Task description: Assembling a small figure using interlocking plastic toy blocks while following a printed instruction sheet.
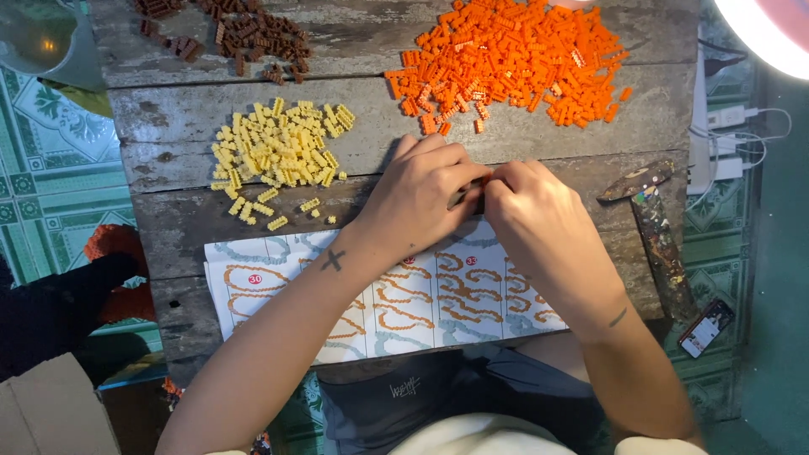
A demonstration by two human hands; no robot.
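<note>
Together, both hands meet at the middle of a weathered wooden table (pixel 168 126), just above an instruction sheet (pixel 253 286) printed with orange and pale blue step drawings. The left hand (pixel 417 198) has its fingers curled inward, and the right hand (pixel 531 215) presses in from the other side, so that the fingertips of both close on a small dark piece (pixel 468 195) held between them. Only a sliver of that piece shows between the thumbs; its exact shape and colour cannot be made out. The piece sits just above the top edge of the sheet, and the forearms of both hands cross over the printed drawings.

Beyond the hands, near the far edge of the table, lies a wide heap of orange bricks (pixel 514 63). To the left of the hands is a smaller heap of pale yellow bricks (pixel 282 147), with a few strays scattered toward the sheet. A scatter of brown bricks (pixel 244 34) lies at the far left corner. To the right of the right hand rests a hammer (pixel 653 223) with a paint-spattered handle, and a phone (pixel 706 327) lies near the handle's end, off the table's corner.
</note>
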